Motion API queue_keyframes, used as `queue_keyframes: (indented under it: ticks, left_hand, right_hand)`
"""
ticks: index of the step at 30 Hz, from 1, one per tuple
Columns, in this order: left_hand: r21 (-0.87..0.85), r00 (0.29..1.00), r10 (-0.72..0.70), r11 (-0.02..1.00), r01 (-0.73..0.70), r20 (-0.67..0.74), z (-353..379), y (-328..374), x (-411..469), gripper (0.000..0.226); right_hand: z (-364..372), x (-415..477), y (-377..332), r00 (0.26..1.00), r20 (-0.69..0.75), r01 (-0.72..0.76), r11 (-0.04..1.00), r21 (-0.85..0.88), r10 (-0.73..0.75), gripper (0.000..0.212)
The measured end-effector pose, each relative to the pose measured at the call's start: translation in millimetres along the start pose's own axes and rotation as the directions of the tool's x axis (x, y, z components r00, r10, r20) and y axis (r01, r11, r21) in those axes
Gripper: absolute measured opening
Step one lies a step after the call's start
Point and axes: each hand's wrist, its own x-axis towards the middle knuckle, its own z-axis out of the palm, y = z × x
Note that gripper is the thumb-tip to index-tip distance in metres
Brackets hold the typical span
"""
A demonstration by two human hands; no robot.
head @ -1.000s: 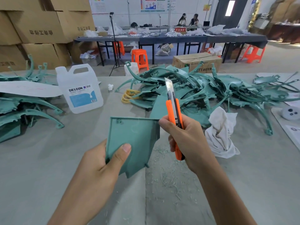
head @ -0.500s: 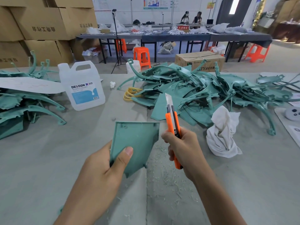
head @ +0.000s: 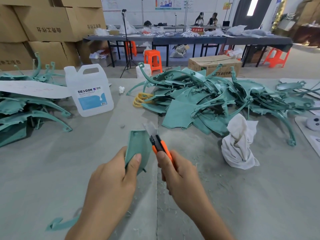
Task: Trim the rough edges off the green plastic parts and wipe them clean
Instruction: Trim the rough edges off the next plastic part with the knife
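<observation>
1. Head view. Grey table; both hands are over its middle, toward the near edge.
2. Left hand: grips a flat green plastic part by its lower left portion, thumb across the facing side, fingers hidden behind. The part is held upright above the table, with a raised lip along its top and left edges.
3. Right hand: fingers are wrapped round the orange handle of a utility knife. The blade is extended and points up and to the left. It is blurred at the part's upper right corner; contact cannot be confirmed.
4. Pale shavings are scattered on the table under and to the right of the hands.
5. A crumpled white rag stands on the table right of the knife, apart from it.
6. A large pile of green parts, flat panels and curved arms, runs from the table's middle toward its far right corner.
7. A second pile of green parts lies along the left edge, with a white sheet on top.
8. A white jug labelled DEXCON stands upright between the piles, near the far edge.
9. Yellow loops touch the large pile's left side.
10. One curved green piece lies by the near edge, left of the left forearm.
11. Beyond the table: stacked cardboard boxes and an orange stool.
</observation>
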Motion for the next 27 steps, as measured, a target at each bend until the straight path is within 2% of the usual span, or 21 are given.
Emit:
queue_keyframes:
  ticks: [3, 5, 7, 10, 13, 15, 17, 19, 21, 23, 25, 27]
  left_hand:
    - [-0.074, 0.998, 0.000, 0.997, -0.005, -0.064, -7.1, -1.5, -1.1, 0.030]
    - [-0.105, 0.999, 0.001, 0.994, -0.007, -0.054, -11.0, 0.1, -0.6, 0.027]
    - [-0.101, 0.999, 0.006, 0.995, -0.009, -0.035, -11.3, 0.5, 0.6, 0.029]
    - [-0.075, 1.000, 0.001, 0.997, -0.002, -0.014, -6.6, 0.3, 1.3, 0.040]
    - [-0.029, 1.000, 0.004, 1.000, -0.003, 0.019, -3.1, 2.8, -0.1, 0.052]
    - [-0.037, 1.000, 0.024, 0.999, -0.024, 0.002, -4.4, 2.3, -1.0, 0.048]
    - [-0.024, 0.999, 0.047, 0.999, -0.047, -0.015, -9.0, -0.2, -1.0, 0.044]
    - [0.046, 0.998, 0.063, 0.997, -0.063, 0.002, -15.1, -1.6, 0.9, 0.053]
    - [0.200, 0.995, 0.095, 0.975, -0.100, 0.032, -20.3, -1.8, 6.3, 0.057]
    - [0.387, 0.984, 0.134, 0.906, -0.170, 0.120, -23.7, 1.5, 12.9, 0.060]
    - [0.484, 0.961, 0.158, 0.838, -0.252, 0.226, -25.1, 4.5, 21.1, 0.055]
    - [0.494, 0.946, 0.174, 0.818, -0.294, 0.274, -23.4, 5.7, 29.1, 0.047]
  right_hand:
    - [-8.6, 15.0, 10.7, 0.993, -0.037, -0.120, 0.980, -0.156, 0.116, 0.057]
    - [-14.2, 20.2, 17.3, 0.985, -0.038, -0.172, 0.954, -0.244, 0.168, 0.051]
    - [-15.4, 19.6, 18.8, 0.983, -0.077, -0.180, 0.970, -0.161, 0.169, 0.048]
    - [-4.8, 8.3, 8.8, 0.988, -0.143, -0.052, 0.999, 0.003, 0.052, 0.047]
    - [9.9, -3.6, 0.8, 0.994, -0.093, 0.063, 0.998, 0.006, -0.062, 0.049]
    - [7.7, 2.5, 2.8, 0.996, -0.091, 0.000, 1.000, 0.022, 0.002, 0.046]
    - [-3.2, 15.5, 7.4, 0.983, -0.110, -0.135, 0.988, 0.079, 0.143, 0.037]
    - [-16.2, 22.5, 8.6, 0.968, -0.155, -0.169, 0.969, 0.182, 0.198, 0.032]
    - [-24.3, 22.5, 2.5, 0.977, -0.196, -0.031, 0.968, 0.249, 0.082, 0.032]
    - [-29.3, 19.8, -7.2, 0.982, -0.179, 0.099, 0.969, 0.228, -0.058, 0.027]
    - [-32.3, 17.9, -16.8, 0.991, -0.077, 0.127, 0.954, 0.272, -0.110, 0.018]
    - [-34.5, 14.7, -23.6, 0.989, 0.067, 0.099, 0.923, 0.372, -0.133, 0.012]
